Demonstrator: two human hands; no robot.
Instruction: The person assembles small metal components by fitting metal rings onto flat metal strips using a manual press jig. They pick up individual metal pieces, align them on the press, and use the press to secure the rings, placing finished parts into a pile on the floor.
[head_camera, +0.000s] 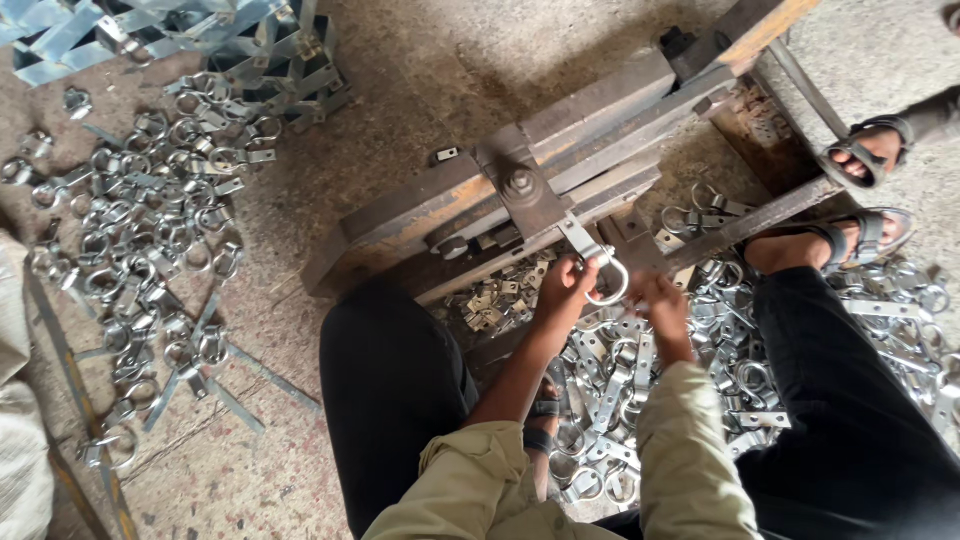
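Shiny galvanised steel strap with a curled ring end (603, 268) sits at the front edge of the rusty brown iron bending jig (520, 185), held between both hands. Left hand (563, 290) pinches the ring's left side with fingers curled; right hand (660, 298) grips its right side, fingers closed. Just below lies a heap of similar silver ring clamps (640, 385), between black-trousered legs. Well apart on the left, another scatter of finished clamps (150, 220) covers the dusty concrete floor (400, 70).
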